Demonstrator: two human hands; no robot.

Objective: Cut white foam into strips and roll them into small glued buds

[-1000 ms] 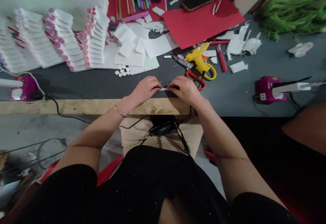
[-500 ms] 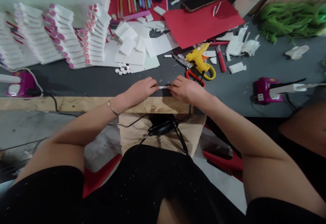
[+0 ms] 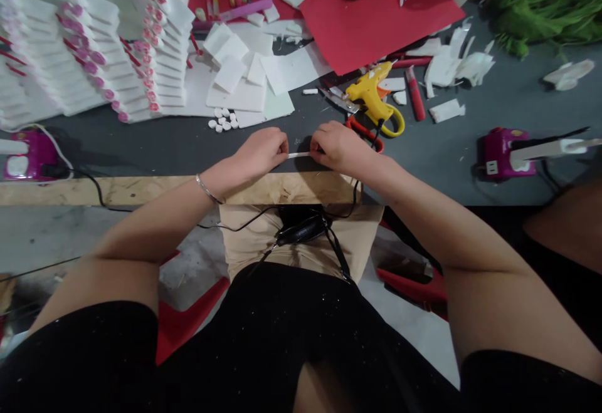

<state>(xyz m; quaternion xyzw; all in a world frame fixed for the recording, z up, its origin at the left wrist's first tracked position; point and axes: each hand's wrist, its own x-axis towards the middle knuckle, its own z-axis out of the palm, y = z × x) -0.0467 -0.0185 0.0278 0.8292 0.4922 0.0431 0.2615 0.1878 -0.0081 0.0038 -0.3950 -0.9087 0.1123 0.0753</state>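
Observation:
A thin white strip (image 3: pixel 299 155) stretches between my hands, just above or on the dark tabletop near its front edge. My left hand (image 3: pixel 264 148) pinches one end of it. The other end is held in the curled fingers of my right hand (image 3: pixel 339 146). Whether the strip is paper or foam I cannot tell. Beyond the right hand lie a yellow glue gun (image 3: pixel 371 94) and red-handled scissors (image 3: pixel 364 131). Small white round pieces (image 3: pixel 222 120) sit in a cluster past my left hand, beside stacked white sheets (image 3: pixel 235 90).
Rows of white rolls with pink ends (image 3: pixel 155 56) fill the back left. A red sheet (image 3: pixel 376 24) lies behind the glue gun, with white scraps (image 3: pixel 454 65) at its right. Purple power adapters (image 3: pixel 505 156) stand at both sides. A cable hangs over the wooden front edge (image 3: pixel 197 190).
My hands have drawn slightly apart, so more of the white strip shows between them. The camera view has shifted a little, moving the table's things upward in the picture.

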